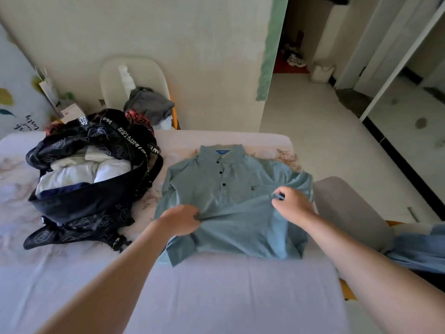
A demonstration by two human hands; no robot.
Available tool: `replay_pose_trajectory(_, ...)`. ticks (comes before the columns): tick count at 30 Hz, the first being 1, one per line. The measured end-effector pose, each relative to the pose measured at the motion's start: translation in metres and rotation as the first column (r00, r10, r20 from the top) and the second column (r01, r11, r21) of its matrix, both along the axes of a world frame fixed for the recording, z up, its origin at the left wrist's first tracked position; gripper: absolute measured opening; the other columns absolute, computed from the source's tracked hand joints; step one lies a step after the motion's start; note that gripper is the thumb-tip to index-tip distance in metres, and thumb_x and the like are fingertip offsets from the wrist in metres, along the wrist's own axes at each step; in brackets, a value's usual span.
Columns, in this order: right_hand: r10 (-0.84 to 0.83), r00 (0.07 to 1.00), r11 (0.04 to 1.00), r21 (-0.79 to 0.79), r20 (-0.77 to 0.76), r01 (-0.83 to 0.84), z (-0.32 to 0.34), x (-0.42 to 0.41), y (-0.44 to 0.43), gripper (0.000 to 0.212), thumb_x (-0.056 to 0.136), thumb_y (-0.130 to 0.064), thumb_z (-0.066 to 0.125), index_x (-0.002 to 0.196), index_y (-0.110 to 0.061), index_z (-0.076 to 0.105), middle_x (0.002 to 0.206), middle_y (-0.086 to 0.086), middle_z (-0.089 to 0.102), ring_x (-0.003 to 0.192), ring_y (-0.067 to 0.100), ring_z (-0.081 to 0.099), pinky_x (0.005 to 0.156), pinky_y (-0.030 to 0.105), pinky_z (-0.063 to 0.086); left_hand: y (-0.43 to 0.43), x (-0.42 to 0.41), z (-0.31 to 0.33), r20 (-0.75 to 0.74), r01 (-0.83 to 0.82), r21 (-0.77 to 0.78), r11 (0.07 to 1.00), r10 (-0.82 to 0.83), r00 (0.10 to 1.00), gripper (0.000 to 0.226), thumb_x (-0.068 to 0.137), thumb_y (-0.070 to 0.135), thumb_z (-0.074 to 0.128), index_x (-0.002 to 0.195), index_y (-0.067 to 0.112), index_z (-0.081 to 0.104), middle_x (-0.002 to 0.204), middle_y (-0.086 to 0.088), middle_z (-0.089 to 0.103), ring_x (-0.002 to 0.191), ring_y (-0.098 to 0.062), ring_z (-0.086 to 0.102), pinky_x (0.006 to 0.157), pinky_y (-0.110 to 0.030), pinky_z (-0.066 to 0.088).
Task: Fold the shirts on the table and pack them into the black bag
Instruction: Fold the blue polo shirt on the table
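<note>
A teal polo shirt [216, 184] lies face up on the cloth-covered table [216, 297], collar away from me, its lower part folded upward. My left hand [181, 221] pinches the folded edge on the shirt's left side. My right hand [292, 204] pinches the same edge on the right side, with a bit of fabric between thumb and fingers. The black bag [81, 203] stands open to the left of the shirt, with several folded white and dark garments inside.
A grey chair [351, 210] stands at the table's right edge with blue cloth [419, 247] lying beside it. Behind the bag a white chair [134, 83] carries a grey garment [150, 104]. The floor opens to the right toward a doorway.
</note>
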State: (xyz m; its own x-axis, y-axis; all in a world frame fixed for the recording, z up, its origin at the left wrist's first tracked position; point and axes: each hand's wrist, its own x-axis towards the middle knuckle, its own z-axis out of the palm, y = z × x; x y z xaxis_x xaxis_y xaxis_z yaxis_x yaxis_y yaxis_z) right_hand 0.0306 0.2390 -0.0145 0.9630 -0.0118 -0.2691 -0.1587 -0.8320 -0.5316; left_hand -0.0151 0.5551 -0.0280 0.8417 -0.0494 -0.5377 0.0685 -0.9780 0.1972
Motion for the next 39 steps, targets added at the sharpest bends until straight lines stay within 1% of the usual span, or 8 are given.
replay_pose_trajectory(8, -0.336, 0.912, 0.928, 0.249, 0.233, 0.278, -0.002, 0.095, 0.022, 0.039, 0.094, -0.005, 0.054, 0.131, -0.017, 0.056, 0.129, 0.002, 0.059, 0.107, 0.021, 0.061, 0.090, 0.028, 0.046, 0.001, 0.117, 0.020, 0.619, -0.237, -0.109, 0.965, 0.252, 0.744, 0.039, 0.093, 0.019, 0.054, 0.132, 0.023, 0.056, 0.123, -0.004, 0.061, 0.116, -0.032, 0.051, 0.097, -0.043, 0.039)
replay_pose_trajectory(11, -0.163, 0.976, 0.983, 0.107, 0.147, 0.148, -0.027, 0.090, 0.034, 0.057, 0.090, -0.002, 0.056, 0.143, -0.019, 0.044, 0.146, 0.004, 0.043, 0.128, 0.022, 0.050, 0.103, 0.034, 0.044, -0.006, 0.119, -0.007, 0.694, -0.186, -0.196, 0.963, 0.270, 0.667, 0.038, 0.089, 0.014, 0.059, 0.127, 0.020, 0.058, 0.117, -0.005, 0.061, 0.111, -0.031, 0.052, 0.094, -0.044, 0.041)
replay_pose_trajectory(16, 0.364, 0.930, 0.924, -0.104, -0.055, -0.368, -0.074, 0.050, 0.053, 0.062, 0.088, -0.021, 0.062, 0.146, -0.029, 0.044, 0.163, -0.002, 0.020, 0.149, 0.021, 0.024, 0.120, 0.037, 0.024, -0.004, 0.086, -0.059, 0.254, 0.114, -0.350, 0.930, -0.023, 0.967, 0.022, 0.083, 0.039, 0.062, 0.104, 0.035, 0.066, 0.114, 0.010, 0.058, 0.115, -0.019, 0.055, 0.094, -0.034, 0.047)
replay_pose_trajectory(20, 0.518, 0.840, 0.828, -0.152, -0.161, -0.539, -0.107, 0.025, 0.060, 0.085, 0.080, -0.044, 0.065, 0.154, -0.039, 0.023, 0.165, -0.009, -0.014, 0.152, 0.014, -0.010, 0.124, 0.039, 0.005, 0.002, 0.058, -0.078, 0.015, 0.269, -0.071, 0.961, -0.268, 0.963, 0.096, 0.048, 0.067, 0.080, 0.131, 0.045, 0.039, 0.146, 0.008, 0.015, 0.138, -0.019, 0.010, 0.113, -0.048, 0.020)
replay_pose_trajectory(25, 0.583, 0.806, 0.779, -0.210, -0.105, -0.591, -0.115, 0.012, 0.036, 0.106, 0.073, -0.054, 0.063, 0.157, -0.041, 0.000, 0.162, -0.005, -0.028, 0.148, 0.012, -0.025, 0.123, 0.037, -0.003, 0.001, 0.047, -0.083, 0.041, 0.254, 0.015, 0.967, -0.255, 0.966, 0.097, 0.050, 0.058, 0.083, 0.134, 0.043, 0.037, 0.147, 0.005, 0.010, 0.141, -0.023, 0.006, 0.112, -0.054, 0.023)
replay_pose_trajectory(30, 0.518, 0.856, 0.785, -0.393, -0.007, -0.478, -0.108, -0.021, -0.011, 0.105, 0.064, -0.041, 0.063, 0.157, -0.026, 0.019, 0.164, 0.009, 0.008, 0.151, 0.030, 0.010, 0.120, 0.046, 0.017, -0.005, 0.033, -0.082, 0.235, 0.261, -0.074, 0.962, -0.238, 0.942, 0.024, 0.076, 0.028, 0.063, 0.099, 0.035, 0.065, 0.118, 0.013, 0.048, 0.119, -0.012, 0.042, 0.102, -0.031, 0.039)
replay_pose_trajectory(33, 0.310, 0.950, 0.870, -0.416, 0.041, -0.266, -0.118, -0.030, -0.033, 0.083, 0.054, -0.008, 0.075, 0.134, -0.012, 0.054, 0.124, 0.014, 0.051, 0.107, 0.038, 0.060, 0.085, 0.043, 0.052, -0.018, 0.028, -0.078, 0.143, 0.094, -0.179, 0.979, -0.069, 0.987, 0.026, 0.081, 0.008, 0.053, 0.093, 0.028, 0.065, 0.104, 0.005, 0.059, 0.102, -0.019, 0.058, 0.084, -0.029, 0.049)
replay_pose_trajectory(39, 0.319, 0.946, 0.895, -0.309, -0.056, -0.321, -0.095, -0.030, -0.042, 0.028, 0.078, 0.001, 0.056, 0.100, -0.015, 0.065, 0.106, 0.001, 0.060, 0.098, 0.028, 0.060, 0.069, 0.031, 0.041, -0.034, 0.023, -0.050, -0.159, 0.188, 0.075, 0.979, -0.175, 0.972, 0.023, 0.085, 0.004, 0.052, 0.092, 0.019, 0.069, 0.102, -0.006, 0.066, 0.097, -0.026, 0.063, 0.075, -0.027, 0.046)
